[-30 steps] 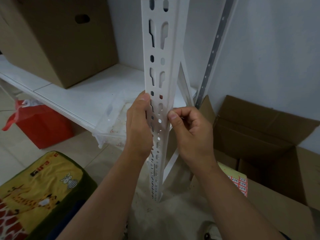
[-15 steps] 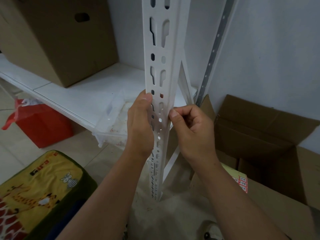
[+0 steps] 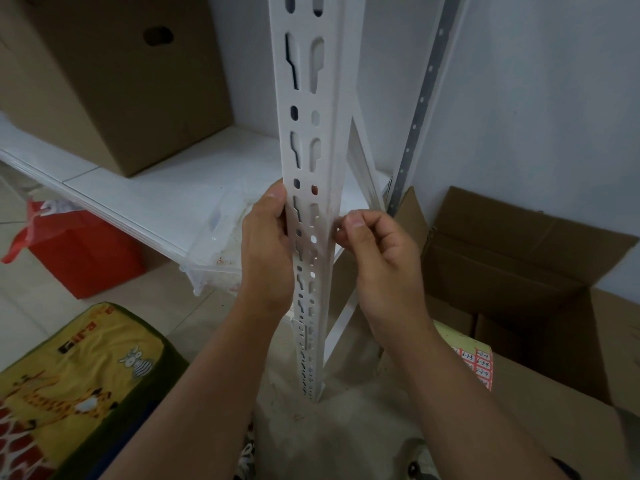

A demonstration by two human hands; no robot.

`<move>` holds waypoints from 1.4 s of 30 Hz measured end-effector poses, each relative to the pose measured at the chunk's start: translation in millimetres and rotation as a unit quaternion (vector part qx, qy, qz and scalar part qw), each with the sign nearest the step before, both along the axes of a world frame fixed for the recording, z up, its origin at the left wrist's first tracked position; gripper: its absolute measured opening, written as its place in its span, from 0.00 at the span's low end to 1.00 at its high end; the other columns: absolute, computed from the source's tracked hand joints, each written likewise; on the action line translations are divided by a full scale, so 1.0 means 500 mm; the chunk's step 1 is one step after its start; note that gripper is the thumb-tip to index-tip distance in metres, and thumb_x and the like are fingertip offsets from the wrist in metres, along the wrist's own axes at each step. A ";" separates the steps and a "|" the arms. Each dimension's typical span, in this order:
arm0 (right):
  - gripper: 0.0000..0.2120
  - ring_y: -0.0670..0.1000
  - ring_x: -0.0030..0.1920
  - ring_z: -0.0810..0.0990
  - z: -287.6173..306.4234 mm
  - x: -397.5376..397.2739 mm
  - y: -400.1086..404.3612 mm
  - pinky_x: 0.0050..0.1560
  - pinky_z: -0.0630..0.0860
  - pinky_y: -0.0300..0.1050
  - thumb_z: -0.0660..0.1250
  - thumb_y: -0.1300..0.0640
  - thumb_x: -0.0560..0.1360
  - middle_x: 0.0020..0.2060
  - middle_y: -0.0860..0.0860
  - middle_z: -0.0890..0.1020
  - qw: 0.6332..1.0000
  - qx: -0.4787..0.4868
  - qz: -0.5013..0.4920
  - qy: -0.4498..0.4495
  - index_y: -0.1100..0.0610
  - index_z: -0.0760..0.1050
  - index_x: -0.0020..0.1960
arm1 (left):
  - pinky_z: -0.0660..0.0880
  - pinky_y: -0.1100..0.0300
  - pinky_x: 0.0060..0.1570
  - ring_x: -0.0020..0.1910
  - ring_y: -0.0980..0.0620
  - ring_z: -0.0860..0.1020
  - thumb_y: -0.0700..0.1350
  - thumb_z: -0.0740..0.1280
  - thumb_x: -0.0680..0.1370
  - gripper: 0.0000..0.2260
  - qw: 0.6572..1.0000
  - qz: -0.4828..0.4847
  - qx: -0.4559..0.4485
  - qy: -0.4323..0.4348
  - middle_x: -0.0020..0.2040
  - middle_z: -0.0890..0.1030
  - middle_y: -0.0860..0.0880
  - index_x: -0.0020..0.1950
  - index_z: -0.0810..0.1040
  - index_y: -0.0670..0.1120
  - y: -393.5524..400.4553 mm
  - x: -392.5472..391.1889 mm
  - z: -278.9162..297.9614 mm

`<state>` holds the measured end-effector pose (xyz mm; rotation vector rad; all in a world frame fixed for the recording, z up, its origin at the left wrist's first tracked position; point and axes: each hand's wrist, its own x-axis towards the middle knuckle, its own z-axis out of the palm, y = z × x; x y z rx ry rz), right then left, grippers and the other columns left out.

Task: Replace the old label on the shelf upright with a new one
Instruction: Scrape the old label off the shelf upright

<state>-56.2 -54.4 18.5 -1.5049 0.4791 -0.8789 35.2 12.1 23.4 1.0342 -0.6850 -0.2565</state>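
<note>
The white slotted shelf upright (image 3: 304, 140) runs down the middle of the head view. My left hand (image 3: 266, 251) grips its left edge, with the thumb lying up along the front face. My right hand (image 3: 377, 258) is at the right edge at the same height, fingers curled, with thumb and forefinger pinching at a pale old label on the upright's side face. The label is hard to make out against the white metal. A sheet of red-and-white new labels (image 3: 479, 368) lies on a cardboard box at the lower right.
A white shelf board (image 3: 138, 199) carries a closed cardboard box (image 3: 104, 81) on the left. An open cardboard box (image 3: 519, 271) stands right of the upright. A red bag (image 3: 79, 251), a clear plastic tub (image 3: 221, 244) and a yellow giraffe cushion (image 3: 69, 382) are at floor level.
My right thumb and forefinger have slid off the upright's front face to its right edge and pulled slightly rightward. My left hand has kept its grip.
</note>
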 end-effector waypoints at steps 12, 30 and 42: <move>0.14 0.48 0.55 0.78 -0.047 0.007 0.043 0.55 0.77 0.38 0.62 0.62 0.79 0.53 0.57 0.80 0.934 -0.325 -0.150 -0.008 0.65 0.75 0.62 | 0.75 0.60 0.39 0.36 0.54 0.76 0.48 0.50 0.80 0.17 1.000 -0.007 0.003 0.006 0.34 0.78 0.52 0.41 0.76 0.46 0.000 -0.001 0.000; 0.10 0.48 0.54 0.83 -0.013 -0.011 0.035 0.58 0.78 0.45 0.67 0.64 0.75 0.49 0.51 0.86 0.988 0.136 -0.010 -0.075 0.54 0.82 0.53 | 0.70 0.60 0.36 0.33 0.55 0.71 0.46 0.51 0.79 0.15 1.000 0.009 -0.002 0.008 0.31 0.74 0.53 0.39 0.72 0.43 -0.003 -0.004 0.004; 0.02 0.41 0.44 0.82 -0.001 0.000 0.033 0.43 0.77 0.31 0.70 0.60 0.74 0.42 0.47 0.83 0.998 -0.002 -0.049 -0.026 0.56 0.79 0.47 | 0.77 0.61 0.41 0.38 0.55 0.79 0.48 0.51 0.79 0.17 1.000 0.008 0.012 0.008 0.35 0.80 0.53 0.44 0.77 0.44 0.000 0.001 -0.002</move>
